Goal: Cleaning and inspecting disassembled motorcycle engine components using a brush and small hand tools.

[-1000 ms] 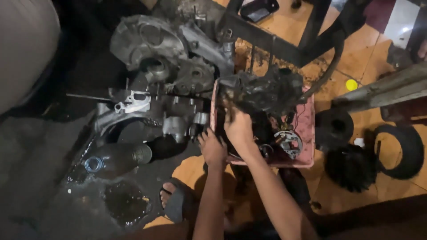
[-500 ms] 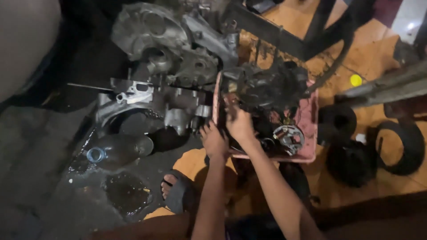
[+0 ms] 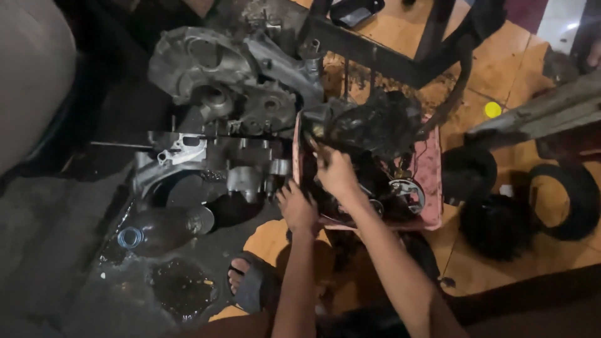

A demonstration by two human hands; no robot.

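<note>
On the floor, left side: grey engine casing, opened up and oily.
Tray: pink tray just right of it, heaped with black greasy parts.
Right hand: inside the tray, fingers closed on a dark part.
Left hand: at the tray's near-left corner; grip unclear.
Foot: sandalled foot below.

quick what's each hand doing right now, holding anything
Left hand: resting at the edge of the pink plastic tray; grip cannot be told.
Right hand: reaching into the tray's black greasy parts; grip cannot be told.
</note>
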